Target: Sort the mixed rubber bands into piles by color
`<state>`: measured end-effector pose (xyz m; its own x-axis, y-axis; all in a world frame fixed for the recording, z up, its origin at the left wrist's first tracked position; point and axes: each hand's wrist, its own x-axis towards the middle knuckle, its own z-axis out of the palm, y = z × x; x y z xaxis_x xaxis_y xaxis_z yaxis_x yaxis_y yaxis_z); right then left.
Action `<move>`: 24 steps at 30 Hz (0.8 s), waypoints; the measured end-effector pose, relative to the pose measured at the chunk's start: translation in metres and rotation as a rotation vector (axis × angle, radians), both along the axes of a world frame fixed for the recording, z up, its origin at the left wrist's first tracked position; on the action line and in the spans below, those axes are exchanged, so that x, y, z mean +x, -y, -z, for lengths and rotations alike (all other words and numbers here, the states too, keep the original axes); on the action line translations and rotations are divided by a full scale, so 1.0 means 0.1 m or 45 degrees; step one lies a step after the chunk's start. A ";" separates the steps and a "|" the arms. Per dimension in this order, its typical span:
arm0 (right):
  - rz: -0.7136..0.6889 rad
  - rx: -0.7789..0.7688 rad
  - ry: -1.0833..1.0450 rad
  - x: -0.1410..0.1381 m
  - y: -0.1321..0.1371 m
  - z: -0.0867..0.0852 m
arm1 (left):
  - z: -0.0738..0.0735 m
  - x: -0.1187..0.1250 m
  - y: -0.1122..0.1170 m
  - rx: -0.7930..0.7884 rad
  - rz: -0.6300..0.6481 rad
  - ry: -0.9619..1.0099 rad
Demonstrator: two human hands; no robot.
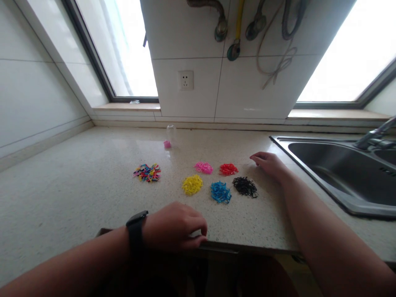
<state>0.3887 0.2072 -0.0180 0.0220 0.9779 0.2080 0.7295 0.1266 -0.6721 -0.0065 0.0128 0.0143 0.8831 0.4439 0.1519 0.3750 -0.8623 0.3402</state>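
From the head view, one blue pile of bands is lying on the counter; around it are lying one yellow pile, one pink pile, one red pile, one black pile and, farther left, one mixed pile. Nearer-left of it, the left hand is curling loosely; beyond-right, the right hand is bunching its fingers. Whether either is pinching anything, I cannot tell.

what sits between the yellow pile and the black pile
In the head view, the pile of blue elastic bands lies between the yellow pile and the black pile.
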 end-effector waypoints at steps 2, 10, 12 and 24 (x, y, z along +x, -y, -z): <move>-0.037 0.025 0.025 -0.02 0.02 -0.02 | 0.06 0.03 0.03 0.053 0.060 0.021; -0.119 0.255 -0.083 -0.50 0.32 -0.38 | 0.10 0.04 0.05 0.198 0.162 0.031; -0.243 0.316 -0.076 -0.78 0.45 -0.54 | 0.09 0.04 0.06 0.242 0.175 0.000; -0.943 0.189 0.554 -2.70 0.85 -0.80 | 0.10 0.03 0.06 0.251 0.148 0.010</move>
